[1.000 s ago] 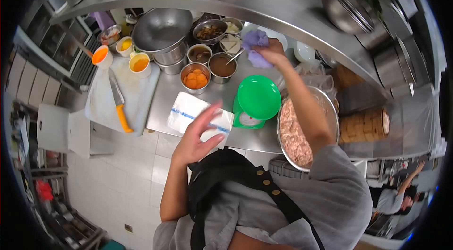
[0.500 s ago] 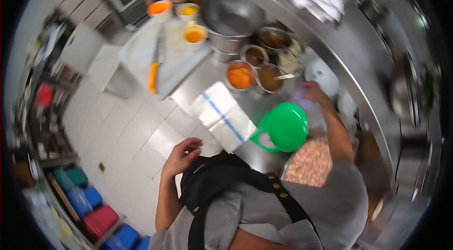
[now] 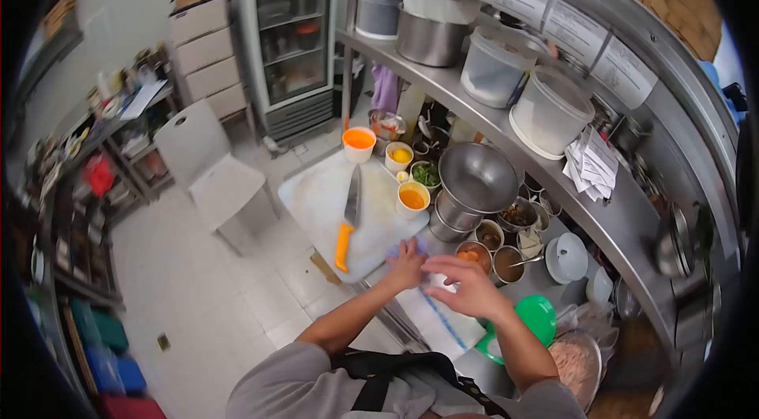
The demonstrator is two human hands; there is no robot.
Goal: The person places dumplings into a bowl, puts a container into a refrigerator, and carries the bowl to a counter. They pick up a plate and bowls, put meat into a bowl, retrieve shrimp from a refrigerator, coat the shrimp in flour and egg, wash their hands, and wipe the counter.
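Observation:
My left hand (image 3: 407, 265) is at the near right corner of the white cutting board (image 3: 312, 201), its fingers on a crumpled, pale purple, see-through thing (image 3: 417, 245). Beside it my right hand (image 3: 468, 286) hovers over the folded white towel with a blue stripe (image 3: 447, 328), fingers curved and apart. A small white patch shows under the right fingers. On the board lies a knife with an orange handle (image 3: 343, 247), left of both hands. Small tubs stand along its far edge: orange liquid (image 3: 412, 198), chopped greens (image 3: 425, 174) and an egg yolk (image 3: 401, 156).
A wide metal bowl (image 3: 478, 175) rests on stacked pots. Sauce cups (image 3: 508, 265) sit right of it. Near my right forearm are a green plastic piece (image 3: 538, 320) and a bowl of pale pink meat (image 3: 581, 364). A steel shelf (image 3: 443, 75) overhangs the counter's back.
My right hand has come left from beside the sauce cups, and my left hand has risen from my waist to the board. The purple thing has moved left too. My view has turned left and up.

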